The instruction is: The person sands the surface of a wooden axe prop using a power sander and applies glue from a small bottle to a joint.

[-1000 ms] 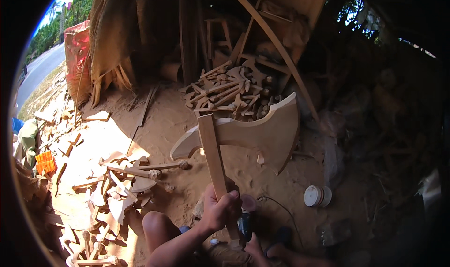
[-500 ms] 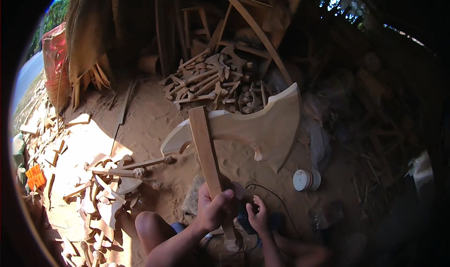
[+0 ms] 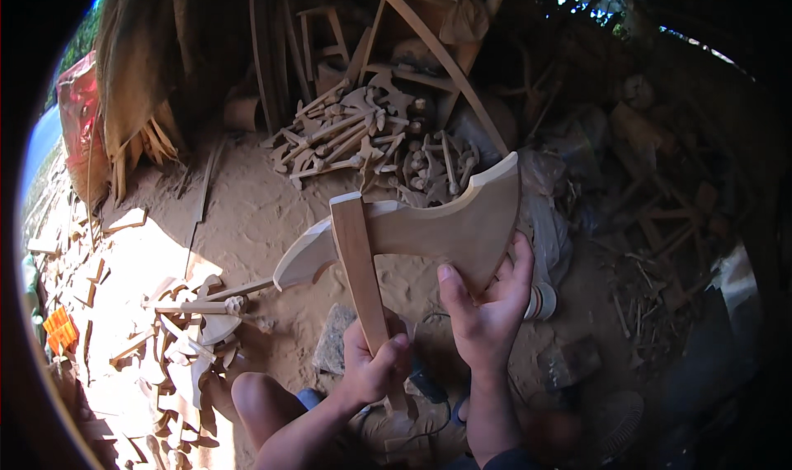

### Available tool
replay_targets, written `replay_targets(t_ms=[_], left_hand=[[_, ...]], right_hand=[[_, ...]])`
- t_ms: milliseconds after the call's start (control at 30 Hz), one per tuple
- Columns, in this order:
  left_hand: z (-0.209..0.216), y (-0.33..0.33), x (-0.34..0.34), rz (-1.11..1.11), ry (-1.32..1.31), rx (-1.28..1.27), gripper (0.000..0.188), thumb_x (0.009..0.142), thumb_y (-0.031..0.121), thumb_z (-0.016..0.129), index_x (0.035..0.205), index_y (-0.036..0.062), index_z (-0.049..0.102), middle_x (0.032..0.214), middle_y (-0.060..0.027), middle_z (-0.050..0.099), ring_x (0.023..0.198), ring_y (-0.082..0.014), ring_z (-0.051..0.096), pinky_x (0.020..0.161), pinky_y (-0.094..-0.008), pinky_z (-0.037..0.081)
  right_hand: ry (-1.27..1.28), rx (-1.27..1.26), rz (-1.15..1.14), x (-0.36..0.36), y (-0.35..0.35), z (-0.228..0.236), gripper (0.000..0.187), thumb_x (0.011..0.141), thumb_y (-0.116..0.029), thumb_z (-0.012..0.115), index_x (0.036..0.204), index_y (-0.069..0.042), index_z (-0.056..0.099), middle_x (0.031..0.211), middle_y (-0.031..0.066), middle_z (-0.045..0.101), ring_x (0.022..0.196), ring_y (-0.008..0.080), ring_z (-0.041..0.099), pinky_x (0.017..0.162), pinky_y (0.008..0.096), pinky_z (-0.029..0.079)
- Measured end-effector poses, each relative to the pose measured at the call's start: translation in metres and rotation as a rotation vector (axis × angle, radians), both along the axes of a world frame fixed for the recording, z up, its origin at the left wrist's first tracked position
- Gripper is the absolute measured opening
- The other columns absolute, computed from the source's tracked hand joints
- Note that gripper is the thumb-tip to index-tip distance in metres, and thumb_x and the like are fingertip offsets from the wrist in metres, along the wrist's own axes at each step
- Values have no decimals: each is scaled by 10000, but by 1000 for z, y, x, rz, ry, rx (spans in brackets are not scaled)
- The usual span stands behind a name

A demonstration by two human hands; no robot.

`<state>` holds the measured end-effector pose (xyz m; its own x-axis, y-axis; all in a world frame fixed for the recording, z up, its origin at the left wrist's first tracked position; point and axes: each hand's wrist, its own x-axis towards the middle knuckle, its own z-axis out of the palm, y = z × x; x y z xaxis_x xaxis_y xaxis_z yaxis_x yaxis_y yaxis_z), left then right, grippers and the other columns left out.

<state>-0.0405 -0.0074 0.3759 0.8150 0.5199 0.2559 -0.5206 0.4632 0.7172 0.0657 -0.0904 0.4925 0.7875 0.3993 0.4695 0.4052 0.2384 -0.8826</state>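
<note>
A wooden axe (image 3: 450, 232) with a broad pale curved blade and a darker handle is held up in front of me. My left hand (image 3: 375, 361) is wrapped round the lower handle, thumb lying along it. Under the blade's lower right corner is my right hand (image 3: 488, 317), its thumb on the near face and the fingers behind the edge, partly hidden by the wood. Below, between my legs, a dark corded power tool (image 3: 426, 381) lies on the ground, partly covered by my left hand and the handle.
A heap of carved wooden pieces (image 3: 351, 132) lies beyond the axe. More wooden axes (image 3: 194, 317) are piled at the left, in sunlight. A stone block (image 3: 334, 342) rests near my left hand, a white tub (image 3: 540, 302) beside my right. Scrap wood fills the dark right side.
My right hand has risen from beside the power tool to the blade's lower corner and taken hold of it. My left hand keeps its grip on the handle. The view has shifted slightly.
</note>
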Motion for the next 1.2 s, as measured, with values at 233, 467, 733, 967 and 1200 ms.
replay_targets(t_ms=[233, 467, 733, 967, 1200], left_hand=[[-4, 3, -3, -6, -12, -24, 146, 1020, 98, 647, 1066, 6, 544, 739, -44, 595, 542, -100, 547, 476, -267, 428], [-1, -2, -1, 87, 3, 73, 137, 1007, 106, 635, 1034, -2, 555, 669, -27, 574, 511, -95, 534, 488, -262, 423], [-2, -2, 0, 98, 10, 72, 146, 998, 125, 623, 1015, -8, 567, 636, -11, 562, 512, -88, 529, 491, -263, 398], [-2, 1, 0, 121, -7, 72, 166, 1000, 133, 636, 1029, -10, 558, 645, -22, 565, 507, -96, 529, 488, -264, 403], [0, 3, -3, 52, -33, -15, 161, 1014, 129, 648, 1051, 3, 554, 685, -18, 562, 514, -96, 528, 481, -265, 408]], right_hand=[[45, 54, 33, -1, 4, -9, 889, 924, 20, 787, 1611, 11, 224, 1395, 209, 572, 1180, 241, 694, 953, 356, 614], [12, 45, -14, -3, 5, -4, 850, 913, 31, 717, 1618, 25, 240, 1399, 205, 586, 1193, 214, 662, 995, 341, 573], [23, 31, 23, 0, 4, -7, 933, 899, 47, 779, 1627, -7, 198, 1405, 202, 554, 1188, 232, 675, 924, 327, 600], [16, 88, 58, -2, 7, -5, 900, 923, 43, 757, 1625, -1, 194, 1401, 220, 552, 1212, 245, 671, 975, 352, 601], [7, 29, 47, 2, 2, -2, 849, 946, 65, 721, 1613, 7, 199, 1388, 233, 572, 1244, 262, 663, 1018, 379, 601]])
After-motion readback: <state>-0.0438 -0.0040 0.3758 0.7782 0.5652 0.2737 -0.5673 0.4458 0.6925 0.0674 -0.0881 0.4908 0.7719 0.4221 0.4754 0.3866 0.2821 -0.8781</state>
